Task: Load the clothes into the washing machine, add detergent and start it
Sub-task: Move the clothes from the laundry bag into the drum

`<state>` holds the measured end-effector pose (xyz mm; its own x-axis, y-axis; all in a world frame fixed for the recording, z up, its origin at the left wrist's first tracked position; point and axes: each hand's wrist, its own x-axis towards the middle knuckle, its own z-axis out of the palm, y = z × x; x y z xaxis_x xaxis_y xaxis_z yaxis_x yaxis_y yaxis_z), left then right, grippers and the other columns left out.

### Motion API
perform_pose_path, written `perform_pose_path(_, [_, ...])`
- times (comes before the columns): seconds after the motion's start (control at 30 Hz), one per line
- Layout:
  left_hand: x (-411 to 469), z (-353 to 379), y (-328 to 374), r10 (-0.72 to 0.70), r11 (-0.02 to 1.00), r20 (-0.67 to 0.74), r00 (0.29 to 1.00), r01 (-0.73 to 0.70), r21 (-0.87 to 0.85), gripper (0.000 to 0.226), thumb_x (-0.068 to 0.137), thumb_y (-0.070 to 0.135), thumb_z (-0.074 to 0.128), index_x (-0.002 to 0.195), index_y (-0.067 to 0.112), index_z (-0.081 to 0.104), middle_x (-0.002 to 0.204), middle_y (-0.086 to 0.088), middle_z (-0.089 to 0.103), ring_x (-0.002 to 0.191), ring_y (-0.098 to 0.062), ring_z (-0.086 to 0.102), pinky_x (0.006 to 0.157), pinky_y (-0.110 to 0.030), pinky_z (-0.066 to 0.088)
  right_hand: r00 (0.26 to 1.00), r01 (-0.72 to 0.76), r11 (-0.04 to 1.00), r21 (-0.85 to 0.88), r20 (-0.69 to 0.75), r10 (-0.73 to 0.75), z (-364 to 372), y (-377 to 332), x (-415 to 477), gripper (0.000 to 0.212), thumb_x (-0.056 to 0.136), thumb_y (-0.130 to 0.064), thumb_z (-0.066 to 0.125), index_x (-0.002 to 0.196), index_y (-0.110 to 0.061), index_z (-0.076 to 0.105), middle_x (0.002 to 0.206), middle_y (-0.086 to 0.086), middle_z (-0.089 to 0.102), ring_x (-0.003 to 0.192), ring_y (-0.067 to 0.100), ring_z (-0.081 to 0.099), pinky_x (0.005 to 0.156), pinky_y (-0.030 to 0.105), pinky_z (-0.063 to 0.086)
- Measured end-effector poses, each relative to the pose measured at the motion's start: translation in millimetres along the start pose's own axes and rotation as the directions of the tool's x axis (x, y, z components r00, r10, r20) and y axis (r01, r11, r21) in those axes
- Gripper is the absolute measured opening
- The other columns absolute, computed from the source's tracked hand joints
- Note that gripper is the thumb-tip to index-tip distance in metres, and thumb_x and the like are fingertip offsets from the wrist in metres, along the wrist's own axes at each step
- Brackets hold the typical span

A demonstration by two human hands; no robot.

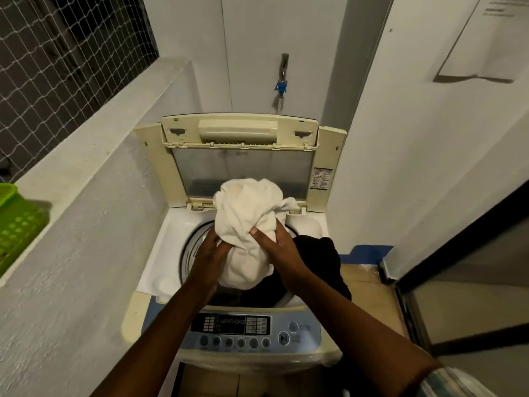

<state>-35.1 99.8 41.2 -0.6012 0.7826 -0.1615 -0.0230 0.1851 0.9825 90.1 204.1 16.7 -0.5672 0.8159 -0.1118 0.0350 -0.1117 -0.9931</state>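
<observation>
The washing machine [229, 282] stands in a narrow corner with its lid [243, 170] folded up against the back edge, so the round drum [190, 247] is open to the ceiling. Not much of the drum's inside shows; what does show is dark, and a black garment [320, 262] lies across the right edge of the opening, part of it inside and part spilling over the machine's right side.

Above the drum's mouth, both hands hold a bundled white cloth [249, 224]. The bundle is taller than wide, its long axis running from the front of the opening up toward the lid, with the bulky crumpled end farthest from the person and the lower end hanging down into the opening. The left hand [209, 256] is closed on the cloth's lower left side, fingers buried in the folds. The right hand [274, 245] grips the lower right side, thumb on top and fingers curled around the fabric.

At the machine's front edge sits the control panel [243, 330], a dark display with a row of round buttons below it. A green basket [14, 222] rests on the ledge at far left; what it holds cannot be made out. A tap [282, 77] with a blue fitting is on the wall behind the lid
</observation>
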Motion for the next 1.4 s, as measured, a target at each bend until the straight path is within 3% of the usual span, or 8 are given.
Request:
perform_pose_path(0.07, [9,-3,-19,-0.04,0.998,-0.011,0.999,0.04,0.04,0.065,0.085,0.04,0.062,0.146,0.022,0.05,0.131,0.01,0.063,0.106,0.017,0.062,0.095,-0.015,0.05,0.999,-0.047,0.997,-0.061,0.021,0.048,3,18,3,0.064,0.088,-0.049,0.075,0.146,-0.029,0.056,0.14,-0.011,0.067,0.132,0.009,0.062,0.117,0.044,0.048])
perform_pose_path(0.17, [34,-11,-71,-0.117,0.99,-0.035,0.993,0.119,0.071,0.088,0.067,0.061,0.064,0.149,0.029,0.05,0.141,0.006,0.062,0.13,-0.019,0.057,0.112,-0.045,0.045,0.989,-0.137,0.989,-0.047,0.056,0.139,2,46,12,0.033,0.097,-0.036,0.071,0.129,-0.033,0.063,0.129,-0.011,0.072,0.124,0.014,0.067,0.112,0.051,0.052])
perform_pose_path(0.4, [28,0,-84,-0.187,0.979,0.049,0.981,0.182,0.092,0.083,0.079,0.027,0.077,0.154,0.029,0.04,0.156,-0.001,0.048,0.142,-0.025,0.046,0.115,-0.051,0.041,0.958,-0.245,0.958,-0.15,0.115,0.263,-31,68,11,0.04,0.098,-0.021,0.074,0.136,-0.016,0.065,0.135,0.008,0.069,0.127,0.022,0.064,0.097,0.036,0.058])
perform_pose_path(0.63, [19,39,-83,-0.2,0.965,0.183,0.963,0.161,0.208,0.069,0.093,0.009,0.07,0.153,0.028,0.041,0.146,0.01,0.042,0.136,-0.011,0.039,0.109,-0.037,0.041,0.956,-0.099,0.813,-0.574,-0.28,-0.082,-140,84,-12,0.052,0.085,0.013,0.065,0.13,-0.013,0.068,0.127,0.007,0.07,0.118,0.02,0.065,0.107,0.034,0.053])
perform_pose_path(0.87, [4,79,-89,-0.161,0.956,0.285,0.945,0.077,0.283,0.056,0.093,0.006,0.07,0.141,0.026,0.049,0.139,0.01,0.05,0.133,-0.009,0.044,0.105,-0.024,0.04,0.953,-0.258,0.676,-0.691,-0.069,0.294,-192,131,-29,0.07,0.099,-0.009,0.068,0.161,-0.011,0.035,0.16,0.012,0.047,0.147,0.032,0.046,0.114,0.023,0.031])
perform_pose_path(1.03, [-2,100,-89,-0.125,0.938,0.346,0.93,-0.003,0.347,0.059,0.094,0.01,0.071,0.148,0.016,0.049,0.142,0.007,0.053,0.13,-0.006,0.047,0.084,0.007,0.037,0.939,-0.335,0.707,-0.623,-0.161,0.303,-199,148,-37,0.038,0.1,-0.001,0.06,0.135,-0.015,0.06,0.13,0.013,0.07,0.121,0.033,0.065,0.093,0.025,0.044])
perform_pose_path(1.17, [-6,123,-96,-0.1,0.918,0.4,0.911,-0.07,0.39,0.063,0.091,0.022,0.076,0.147,0.026,0.049,0.15,0.002,0.053,0.138,-0.014,0.049,0.098,-0.015,0.043,0.955,-0.296,0.75,-0.591,-0.189,0.229,-205,137,-53,0.031,0.101,-0.001,0.057,0.095,-0.031,0.061,0.097,-0.001,0.071,0.094,0.021,0.067,0.083,0.028,0.047])
perform_pose_path(1.4, [-34,190,-90,0.018,0.809,0.531,0.847,-0.325,0.49,0.108,0.073,0.044,0.086,0.16,0.027,0.025,0.167,0.002,0.027,0.153,-0.015,0.026,0.125,-0.038,0.029,0.99,-0.113,0.866,-0.487,-0.131,0.055,-212,66,-92,0.026,0.099,0.0,0.054,0.103,-0.02,0.07,0.098,0.001,0.075,0.095,0.016,0.072,0.084,0.027,0.057])
